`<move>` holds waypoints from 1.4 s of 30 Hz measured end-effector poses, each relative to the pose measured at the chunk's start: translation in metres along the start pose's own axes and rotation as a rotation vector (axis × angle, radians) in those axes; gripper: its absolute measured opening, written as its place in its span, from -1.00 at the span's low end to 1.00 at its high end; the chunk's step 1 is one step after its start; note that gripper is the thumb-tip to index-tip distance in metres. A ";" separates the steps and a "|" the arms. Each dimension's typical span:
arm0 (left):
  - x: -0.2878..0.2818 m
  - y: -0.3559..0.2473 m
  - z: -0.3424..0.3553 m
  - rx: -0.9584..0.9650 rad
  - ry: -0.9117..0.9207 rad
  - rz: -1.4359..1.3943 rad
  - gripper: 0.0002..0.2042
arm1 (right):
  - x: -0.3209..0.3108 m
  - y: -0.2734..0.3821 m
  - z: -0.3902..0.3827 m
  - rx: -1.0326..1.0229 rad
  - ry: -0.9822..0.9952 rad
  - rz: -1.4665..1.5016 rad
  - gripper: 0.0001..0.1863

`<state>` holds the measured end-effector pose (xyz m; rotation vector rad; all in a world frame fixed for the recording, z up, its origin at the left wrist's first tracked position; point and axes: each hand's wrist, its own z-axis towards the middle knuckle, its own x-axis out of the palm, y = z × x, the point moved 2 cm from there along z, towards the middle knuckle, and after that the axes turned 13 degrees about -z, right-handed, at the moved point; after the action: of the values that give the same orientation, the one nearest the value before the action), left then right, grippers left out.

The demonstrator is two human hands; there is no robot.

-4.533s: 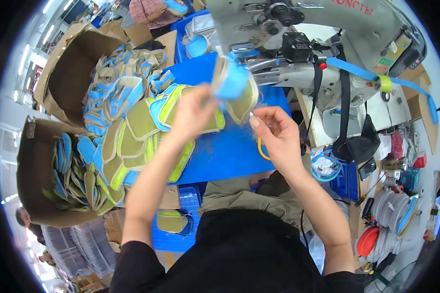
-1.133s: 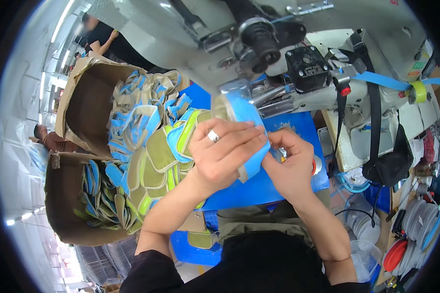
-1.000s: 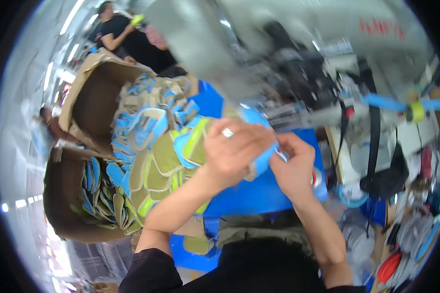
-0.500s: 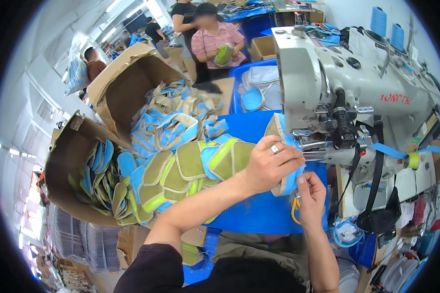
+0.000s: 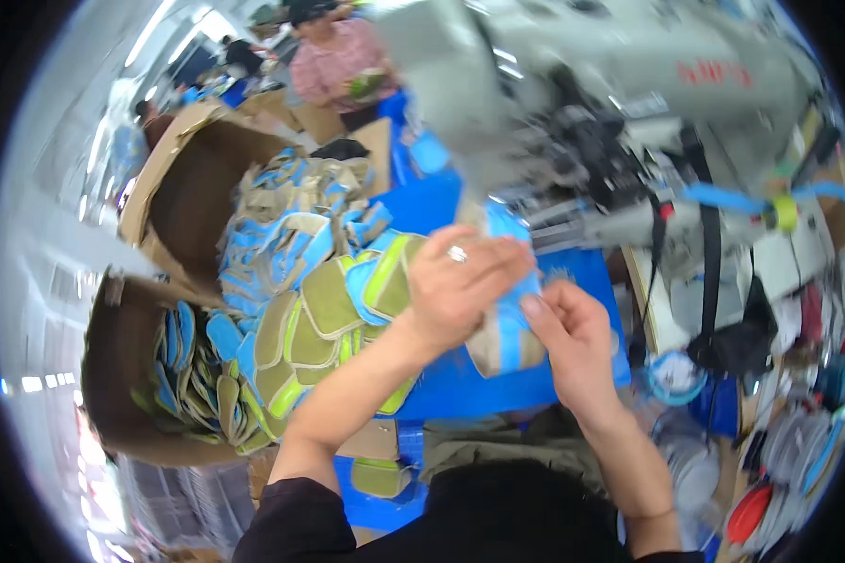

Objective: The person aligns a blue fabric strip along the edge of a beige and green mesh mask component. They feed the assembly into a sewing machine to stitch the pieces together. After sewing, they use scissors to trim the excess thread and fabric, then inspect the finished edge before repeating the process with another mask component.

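Note:
A beige fabric piece with a light blue strip [image 5: 509, 349] is between my hands, in front of the sewing machine [image 5: 526, 122]. My left hand [image 5: 465, 286], with a ring on one finger, is closed over its left edge. On the near right side, my right hand [image 5: 573, 333] pinches the blue strip between thumb and fingers. Motion blur smears the far end of the piece, so I cannot tell whether it touches the machine's metal parts. Under my left forearm, olive-green pads [image 5: 331, 305] with lime and blue parts lie heaped.
A cardboard box [image 5: 113, 375] at the left holds more pads. Behind it, another box [image 5: 174, 202] stands by a tangle of blue and beige strips [image 5: 277, 244]. Blue sheeting [image 5: 441, 389] covers the work surface. A person in pink [image 5: 338, 61] is beyond, holding a green pad.
The view has shifted and blurred, with the machine now farther left in the picture. My hands and the fabric piece sit nearer, relative to the machine. The orange-handled tool no longer shows.

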<state>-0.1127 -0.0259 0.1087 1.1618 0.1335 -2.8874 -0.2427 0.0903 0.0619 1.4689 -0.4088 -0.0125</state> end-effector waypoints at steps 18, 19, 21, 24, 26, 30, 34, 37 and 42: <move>0.003 0.004 0.001 -0.184 -0.114 -0.256 -0.82 | 0.001 -0.036 0.039 -0.431 -0.420 -0.515 -0.75; 0.004 0.002 0.004 -0.125 -0.082 -0.199 -0.82 | 0.002 -0.041 0.042 -0.432 -0.423 -0.499 -0.75; 0.007 0.000 0.005 -0.046 -0.026 -0.112 -0.82 | 0.004 -0.050 0.047 -0.435 -0.427 -0.468 -0.74; 0.009 -0.001 0.003 0.025 0.011 -0.039 -0.78 | 0.003 -0.051 0.049 -0.437 -0.434 -0.455 -0.75; 0.009 0.000 0.003 0.046 0.021 -0.033 -0.79 | 0.002 -0.052 0.051 -0.446 -0.421 -0.505 -0.77; 0.010 0.000 0.008 0.068 0.046 -0.019 -0.79 | -0.001 -0.052 0.050 -0.435 -0.441 -0.528 -0.79; 0.008 0.002 0.009 0.086 0.078 0.019 -0.80 | -0.002 -0.048 0.049 -0.380 -0.437 -0.507 -0.79; 0.007 0.004 0.012 0.065 0.099 0.041 -0.80 | -0.002 -0.043 0.050 -0.325 -0.415 -0.455 -0.78; 0.008 0.009 0.016 0.055 0.124 0.039 -0.75 | 0.000 -0.037 0.053 -0.244 -0.400 -0.283 -0.76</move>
<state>-0.1286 -0.0366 0.1142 1.3369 0.0334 -2.8018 -0.2480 0.0354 0.0287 1.2692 -0.4990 -0.5714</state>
